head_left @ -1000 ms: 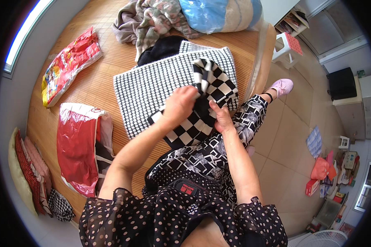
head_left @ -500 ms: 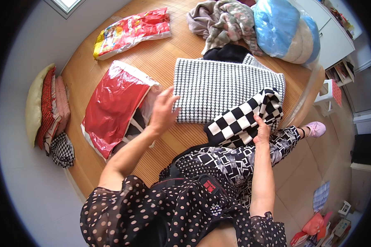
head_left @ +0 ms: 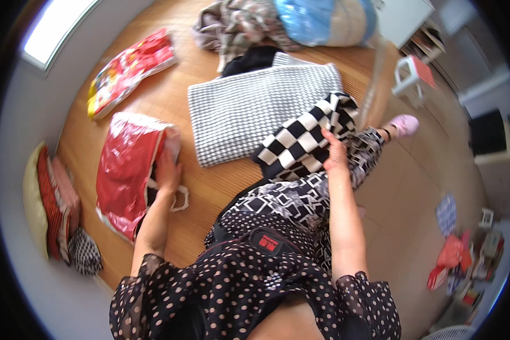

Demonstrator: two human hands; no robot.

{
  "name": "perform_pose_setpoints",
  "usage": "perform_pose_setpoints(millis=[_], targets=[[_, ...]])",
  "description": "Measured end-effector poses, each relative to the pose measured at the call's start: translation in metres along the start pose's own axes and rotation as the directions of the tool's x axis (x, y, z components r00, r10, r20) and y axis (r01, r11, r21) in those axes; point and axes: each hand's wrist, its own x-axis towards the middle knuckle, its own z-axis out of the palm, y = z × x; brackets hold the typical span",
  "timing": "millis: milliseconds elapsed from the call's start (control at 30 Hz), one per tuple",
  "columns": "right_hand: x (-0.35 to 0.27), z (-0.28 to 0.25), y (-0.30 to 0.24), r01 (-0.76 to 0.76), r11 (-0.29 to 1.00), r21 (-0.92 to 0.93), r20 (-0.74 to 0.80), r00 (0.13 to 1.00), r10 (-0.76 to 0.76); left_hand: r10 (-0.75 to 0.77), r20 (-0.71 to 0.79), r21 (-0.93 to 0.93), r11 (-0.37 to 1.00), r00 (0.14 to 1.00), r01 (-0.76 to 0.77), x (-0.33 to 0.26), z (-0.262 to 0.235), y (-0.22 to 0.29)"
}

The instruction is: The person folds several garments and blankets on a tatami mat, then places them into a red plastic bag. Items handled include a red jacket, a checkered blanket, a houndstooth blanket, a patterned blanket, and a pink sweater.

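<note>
Head view: the checked cloth (head_left: 296, 143) is lying partly over the grey-and-white cloth (head_left: 246, 110), while the right hand (head_left: 336, 153) is holding its edge. The left hand (head_left: 167, 171) is touching the red bag (head_left: 123, 170); I can't tell if it's gripping. Holding gently is probably stopping creases.

Red printed mark on black waist patch (head_left: 266, 242), too small to read; blurred lettering on red-and-yellow package (head_left: 131, 73).
</note>
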Motion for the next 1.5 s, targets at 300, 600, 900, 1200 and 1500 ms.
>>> perform_pose_setpoints(millis=[300,600,900,1200,1500], targets=[[-0.011,0.001,-0.008,0.043,0.998,0.038,-0.038,0.998,-0.042,0.047,-0.190,-0.116,0.991,0.981,-0.070,0.068,0.017,-0.074],[-0.012,0.013,-0.008,0.043,0.990,0.134,-0.063,0.997,-0.035,-0.120,-0.075,-0.722,0.691,0.990,0.028,0.142,-0.104,-0.021],[-0.024,0.006,-0.016,0.065,0.984,0.164,-0.040,0.997,-0.059,0.571,0.235,-0.423,0.789,0.787,-0.446,0.129,-0.131,0.214],[-0.020,-0.006,-0.019,0.116,0.929,0.351,0.164,0.970,-0.182,0.640,0.504,-0.069,0.700,0.580,-0.711,0.069,-0.236,0.173],[-0.059,0.027,-0.060,-0.119,0.890,0.441,0.535,0.831,-0.154,0.581,-0.186,0.320,0.798,0.792,-0.510,0.053,-0.237,0.117]])
